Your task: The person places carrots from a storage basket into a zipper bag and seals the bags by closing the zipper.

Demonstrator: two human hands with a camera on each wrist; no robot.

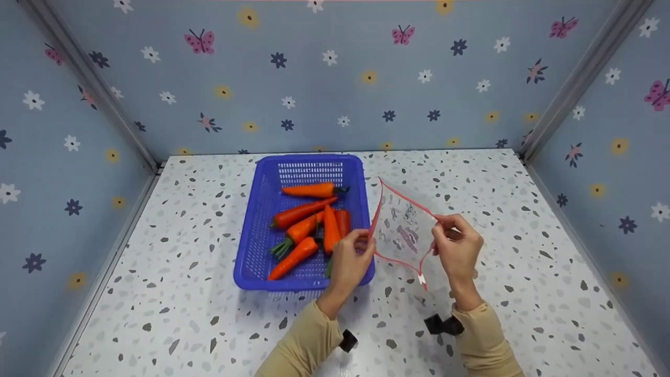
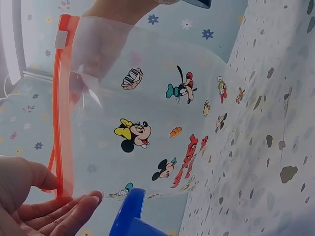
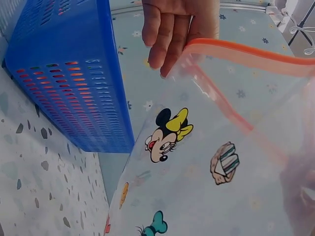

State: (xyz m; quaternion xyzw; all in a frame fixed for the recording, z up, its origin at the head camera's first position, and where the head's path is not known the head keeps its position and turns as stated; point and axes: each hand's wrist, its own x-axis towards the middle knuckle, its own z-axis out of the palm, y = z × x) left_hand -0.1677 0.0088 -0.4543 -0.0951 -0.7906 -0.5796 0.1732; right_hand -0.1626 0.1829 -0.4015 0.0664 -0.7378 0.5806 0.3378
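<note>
A clear zipper bag (image 1: pixel 400 225) with a red-orange rim and cartoon prints hangs between both hands, its mouth spread wide. My left hand (image 1: pixel 353 259) pinches the rim on the left side, close to the basket's right edge. On the opposite side my right hand (image 1: pixel 459 246) pinches the rim with thumb and fingers. A white slider (image 1: pixel 422 279) sits at the near corner of the rim. In the left wrist view the bag (image 2: pixel 162 113) shows its printed side, and the left fingers (image 2: pixel 64 214) grip the orange strip's end.
A blue plastic basket (image 1: pixel 246 241) left of the bag holds several carrots (image 1: pixel 303 217). Speckled white tabletop (image 1: pixel 172 251) surrounds it. Flower-patterned panels (image 1: pixel 335 78) wall the back and both sides.
</note>
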